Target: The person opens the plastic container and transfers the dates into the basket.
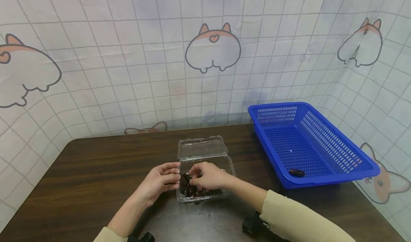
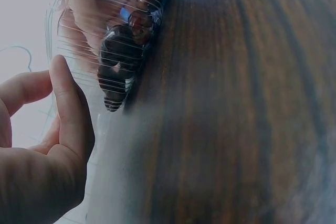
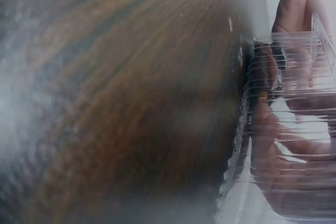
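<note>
Left hand (image 1: pixel 160 180) at the clear box's (image 1: pixel 221 162) left side, fingers loosely spread. My right hand (image 1: pixel 209 176) is inside, on the dark pieces (image 1: pixel 186 185); can't tell if pinching. Another piece (image 1: pixel 297 173) in blue basket (image 1: pixel 298 145).

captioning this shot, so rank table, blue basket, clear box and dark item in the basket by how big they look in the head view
Largest to smallest:
1. Table
2. Blue basket
3. Clear box, lid included
4. Dark item
</note>
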`<act>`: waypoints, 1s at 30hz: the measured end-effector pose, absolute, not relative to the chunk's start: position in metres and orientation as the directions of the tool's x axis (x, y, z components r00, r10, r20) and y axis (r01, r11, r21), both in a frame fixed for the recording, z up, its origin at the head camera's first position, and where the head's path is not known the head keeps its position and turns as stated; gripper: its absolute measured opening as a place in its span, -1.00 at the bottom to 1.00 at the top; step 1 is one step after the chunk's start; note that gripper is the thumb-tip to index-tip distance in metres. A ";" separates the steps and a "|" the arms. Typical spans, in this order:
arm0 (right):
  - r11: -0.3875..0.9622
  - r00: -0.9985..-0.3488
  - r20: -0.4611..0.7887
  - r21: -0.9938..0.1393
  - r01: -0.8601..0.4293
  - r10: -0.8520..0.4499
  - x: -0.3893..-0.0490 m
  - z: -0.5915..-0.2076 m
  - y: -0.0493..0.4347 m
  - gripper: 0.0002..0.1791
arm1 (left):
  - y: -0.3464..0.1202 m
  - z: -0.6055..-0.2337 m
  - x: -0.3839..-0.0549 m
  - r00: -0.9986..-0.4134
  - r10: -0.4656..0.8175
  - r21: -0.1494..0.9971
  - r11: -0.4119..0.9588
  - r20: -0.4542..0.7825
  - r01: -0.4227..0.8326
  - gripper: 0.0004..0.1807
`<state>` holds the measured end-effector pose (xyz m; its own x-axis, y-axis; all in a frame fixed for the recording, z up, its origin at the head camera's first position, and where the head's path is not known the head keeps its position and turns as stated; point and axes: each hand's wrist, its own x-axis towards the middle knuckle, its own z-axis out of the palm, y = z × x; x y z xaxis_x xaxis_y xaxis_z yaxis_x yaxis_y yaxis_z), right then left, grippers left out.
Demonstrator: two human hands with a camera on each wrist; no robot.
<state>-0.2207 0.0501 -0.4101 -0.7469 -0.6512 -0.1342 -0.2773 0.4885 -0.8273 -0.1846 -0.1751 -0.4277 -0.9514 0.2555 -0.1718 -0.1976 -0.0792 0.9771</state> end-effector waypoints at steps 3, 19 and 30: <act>0.489 -0.754 -0.109 -0.819 -0.302 -0.648 -0.220 -0.410 0.048 -0.77 | -0.175 -0.427 -0.185 -0.951 0.259 0.978 -0.077 -0.170 -0.196 -0.40; 0.499 -0.772 -0.039 -0.784 -0.370 -0.635 -0.218 -0.416 0.040 -0.83 | -0.177 -0.428 -0.183 -0.950 0.263 0.977 -0.082 -0.168 -0.196 -0.37; 0.503 -0.764 -0.029 -0.769 -0.395 -0.645 -0.218 -0.418 0.037 -0.82 | -0.177 -0.428 -0.182 -0.951 0.264 0.977 -0.088 -0.164 -0.193 -0.38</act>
